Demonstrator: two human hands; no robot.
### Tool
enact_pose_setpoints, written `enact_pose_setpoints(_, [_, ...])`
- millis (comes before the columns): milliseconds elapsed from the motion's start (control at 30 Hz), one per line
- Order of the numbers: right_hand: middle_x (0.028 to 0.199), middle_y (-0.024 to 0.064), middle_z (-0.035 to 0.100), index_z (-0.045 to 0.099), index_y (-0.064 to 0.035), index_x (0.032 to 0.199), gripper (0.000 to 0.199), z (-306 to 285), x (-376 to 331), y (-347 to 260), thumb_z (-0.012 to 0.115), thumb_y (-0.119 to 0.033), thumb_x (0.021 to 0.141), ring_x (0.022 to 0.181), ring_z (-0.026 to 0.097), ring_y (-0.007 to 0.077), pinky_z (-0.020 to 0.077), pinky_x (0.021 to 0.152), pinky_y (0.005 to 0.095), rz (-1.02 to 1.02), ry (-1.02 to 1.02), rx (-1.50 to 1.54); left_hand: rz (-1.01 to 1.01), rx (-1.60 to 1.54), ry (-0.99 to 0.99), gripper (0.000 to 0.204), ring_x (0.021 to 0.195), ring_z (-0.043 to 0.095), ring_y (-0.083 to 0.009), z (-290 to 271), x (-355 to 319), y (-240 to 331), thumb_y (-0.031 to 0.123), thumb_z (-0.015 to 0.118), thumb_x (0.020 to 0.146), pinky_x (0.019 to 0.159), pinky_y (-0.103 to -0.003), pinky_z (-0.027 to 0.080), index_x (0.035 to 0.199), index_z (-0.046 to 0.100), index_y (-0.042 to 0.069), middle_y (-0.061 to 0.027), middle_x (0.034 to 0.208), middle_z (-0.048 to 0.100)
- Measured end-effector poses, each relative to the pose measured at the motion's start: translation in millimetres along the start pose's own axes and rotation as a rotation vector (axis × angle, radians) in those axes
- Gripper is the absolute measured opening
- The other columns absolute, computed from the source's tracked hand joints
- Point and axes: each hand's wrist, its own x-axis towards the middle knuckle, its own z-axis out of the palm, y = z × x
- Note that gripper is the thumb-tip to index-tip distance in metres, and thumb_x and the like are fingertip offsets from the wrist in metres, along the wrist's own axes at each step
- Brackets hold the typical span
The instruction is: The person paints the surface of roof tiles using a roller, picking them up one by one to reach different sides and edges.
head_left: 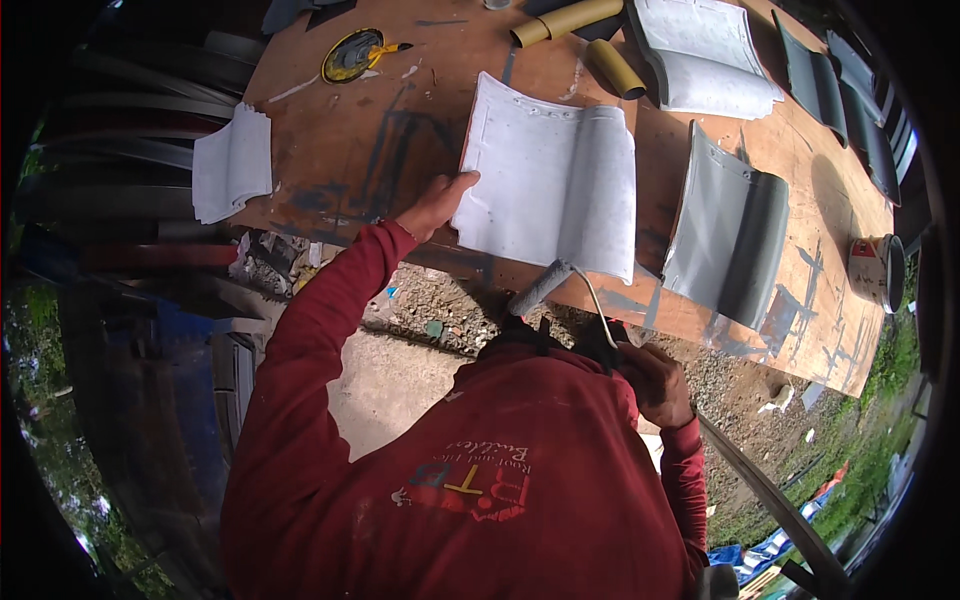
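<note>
Person in a red long-sleeved shirt [470, 480] stood at a paint-stained wooden table [370, 140], arms reaching in from the near edge. Left hand [437, 203] gripped the near-left edge of a white roof tile [550, 185], thumb on top of the tile, other fingers hidden under it. The tile lay flat on the table, middle of the near side, its near edge just over the table's rim. Right hand [657, 382] was clenched around the handle of a paint roller [545, 285]; the grey roller sleeve sat touching the tile's near edge, with the wire frame curving back to the hand, which was held close to the body, off the table.

Just right of the white tile lay a grey tile [728, 235], partly darker grey along its right half. Farther back, right of centre, another pale tile [705, 55], and more grey tiles [850, 95] stacked at the far right. Two cardboard tubes [590, 40] lay at the far side between the tiles. A yellow round lid [353, 55] sat far left on the table. A small white tile piece [232, 165] overhung the left edge. A paint can [878, 270] stood near the right edge. Gravel ground [450, 310] showed below the table.
</note>
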Motion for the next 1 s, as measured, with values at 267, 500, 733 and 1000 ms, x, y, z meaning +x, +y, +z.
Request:
enact_pose_setpoints(267, [0.080,0.0121,0.061,0.068,-0.0061,0.120,0.032,35,70,-63,0.067,-0.007,0.088,0.071,0.064,0.0342,0.0498,0.060,0.0451,-0.199,0.132,-0.157,-0.053,0.025,-0.184,0.055,0.096,0.064,-0.0167,-28,24,66,0.044,0.056,0.098,0.087,-0.032,0.047,0.120,0.069,-0.004,-0.0103,0.106,0.072])
enact_pose_setpoints(500, [0.079,0.0117,0.061,0.069,-0.0084,0.119,0.030,-12,67,-25,0.068,-0.010,0.089,0.069,0.064,0.0335,0.0479,0.059,0.0438,-0.215,0.175,-0.341,-0.029,0.037,-0.178,0.046,0.059,0.063,-0.0182,-28,21,101,0.045,0.055,0.097,0.050,-0.034,0.049,0.098,0.068,0.000,-0.0079,0.075,0.065])
enact_pose_setpoints(733, [0.077,0.0100,0.062,0.075,-0.0100,0.113,0.026,-81,30,-3,0.068,-0.010,0.088,0.064,0.063,0.0318,0.0487,0.058,0.0423,-0.117,0.186,-0.386,-0.051,0.140,-0.143,0.044,0.049,0.056,-0.0121,-30,27,118,0.049,0.055,0.098,0.039,-0.030,0.039,0.094,0.070,0.007,-0.0013,0.065,0.062])
enact_pose_setpoints(1000, [0.090,0.0106,0.067,0.071,-0.0112,0.120,0.028,-38,102,-38,0.068,-0.014,0.091,0.074,0.067,0.0355,0.0512,0.061,0.0456,-0.340,0.146,-0.326,-0.073,0.140,-0.078,0.042,0.048,0.054,-0.0114,-30,29,117,0.047,0.058,0.097,0.039,-0.029,0.038,0.102,0.070,0.008,0.0000,0.068,0.062])
